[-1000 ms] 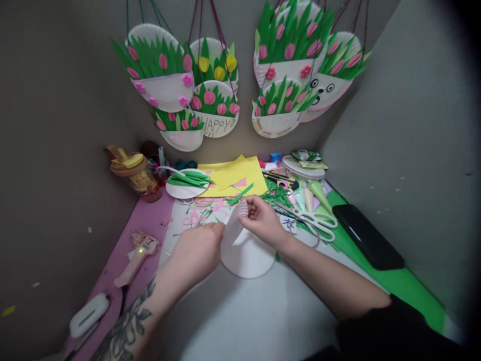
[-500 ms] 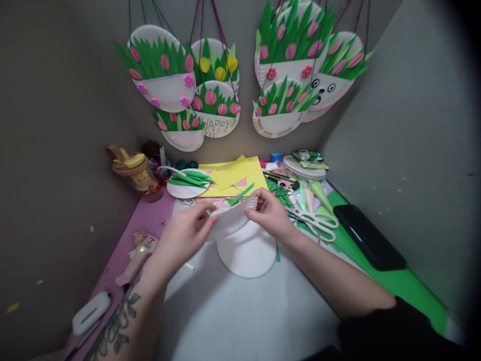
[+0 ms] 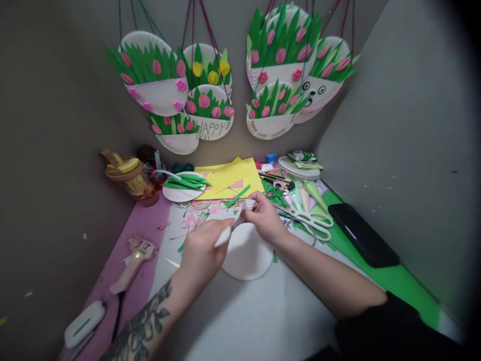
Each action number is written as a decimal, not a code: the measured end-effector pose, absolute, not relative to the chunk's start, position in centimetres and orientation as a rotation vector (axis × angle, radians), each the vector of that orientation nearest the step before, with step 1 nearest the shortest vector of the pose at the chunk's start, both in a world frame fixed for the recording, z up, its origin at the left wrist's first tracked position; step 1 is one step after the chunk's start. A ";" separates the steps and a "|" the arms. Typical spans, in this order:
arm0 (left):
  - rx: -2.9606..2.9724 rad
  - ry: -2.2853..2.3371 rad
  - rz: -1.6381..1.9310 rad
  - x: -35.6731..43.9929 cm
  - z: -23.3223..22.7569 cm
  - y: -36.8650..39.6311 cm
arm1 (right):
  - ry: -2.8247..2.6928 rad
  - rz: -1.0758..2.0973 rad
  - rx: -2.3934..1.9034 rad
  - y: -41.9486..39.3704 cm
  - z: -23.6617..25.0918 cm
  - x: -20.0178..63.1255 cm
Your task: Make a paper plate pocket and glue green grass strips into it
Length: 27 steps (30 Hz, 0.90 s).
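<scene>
Between my two hands I hold a white cut paper plate piece [image 3: 224, 236] with a ridged rim, turned nearly edge-on. My left hand [image 3: 206, 246] is closed around its near left end, the back of the hand covering part of it. At the far right end, my right hand [image 3: 264, 219] pinches the ridged edge between thumb and fingers. Below the held piece a round white paper plate [image 3: 250, 258] lies on the table, its upper part hidden by my hands. A green paper strip [image 3: 239, 194] lies just beyond my right hand.
At left are a pink glue gun [image 3: 133, 263], a white case [image 3: 84, 324] and a lidded cup [image 3: 131, 178]. White scissors [image 3: 313, 220] and a black phone-like slab [image 3: 363, 234] lie right. Behind are yellow paper [image 3: 229, 175] and a plate with green strips [image 3: 184, 186]; decorated plates [image 3: 158, 98] hang above.
The held piece has turned from facing me to nearly edge-on. My left hand has moved right and slightly nearer, uncovering the glue gun; the view has shifted a little.
</scene>
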<state>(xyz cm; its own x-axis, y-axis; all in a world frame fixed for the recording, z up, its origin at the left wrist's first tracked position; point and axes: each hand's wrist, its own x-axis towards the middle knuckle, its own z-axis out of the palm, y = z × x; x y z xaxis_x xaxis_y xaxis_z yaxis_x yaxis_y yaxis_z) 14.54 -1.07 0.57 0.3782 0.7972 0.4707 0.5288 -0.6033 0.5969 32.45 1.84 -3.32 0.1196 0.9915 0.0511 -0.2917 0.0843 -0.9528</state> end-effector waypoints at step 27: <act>2.813 0.991 0.884 14.5 1.1 -2.1 | -1.017 1.153 -1.101 2.4 -3.8 33.6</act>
<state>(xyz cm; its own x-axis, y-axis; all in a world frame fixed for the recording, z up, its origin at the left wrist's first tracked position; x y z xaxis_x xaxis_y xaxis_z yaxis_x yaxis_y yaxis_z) 14.48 -2.10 1.09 0.6359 0.5846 0.5038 0.5671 -0.7968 0.2087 33.64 2.44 -3.77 0.1309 0.9904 0.0436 -0.1670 0.0654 -0.9838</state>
